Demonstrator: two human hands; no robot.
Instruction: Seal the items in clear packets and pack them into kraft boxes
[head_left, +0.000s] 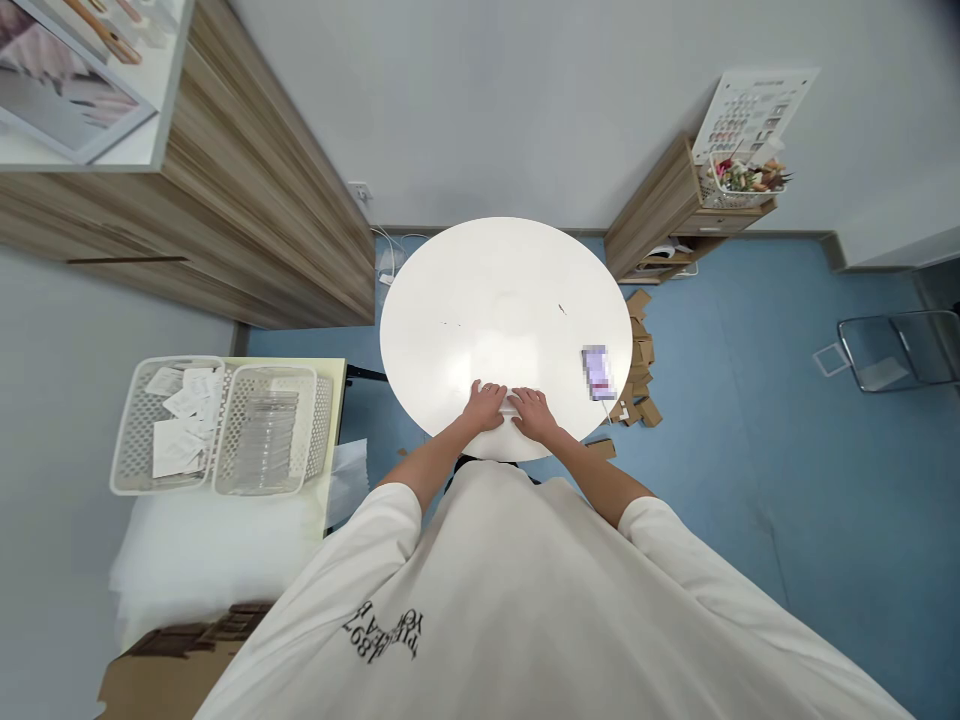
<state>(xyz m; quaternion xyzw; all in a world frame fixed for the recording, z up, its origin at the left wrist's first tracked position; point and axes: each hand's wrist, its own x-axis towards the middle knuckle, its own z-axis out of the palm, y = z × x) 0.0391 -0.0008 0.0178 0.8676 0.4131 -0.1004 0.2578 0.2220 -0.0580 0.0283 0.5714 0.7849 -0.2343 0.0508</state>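
Note:
My left hand [485, 405] and my right hand [532, 412] lie side by side on the near edge of a round white table [502, 300]. Between them is a small white flat item [511, 409], pressed under the fingers of both hands; what it is I cannot make out. The left hand wears a ring. Both hands have their fingers curled down onto the item. A phone [598, 371] lies on the table to the right of my right hand, with a cable running off the edge.
Two white baskets [217, 425] stand on a side table at my left, one with white packets, one with clear pieces. Small cardboard boxes [641, 380] lie on the blue floor beyond the table. Wooden cabinets [660, 210] line the wall. A chair [896, 350] stands far right.

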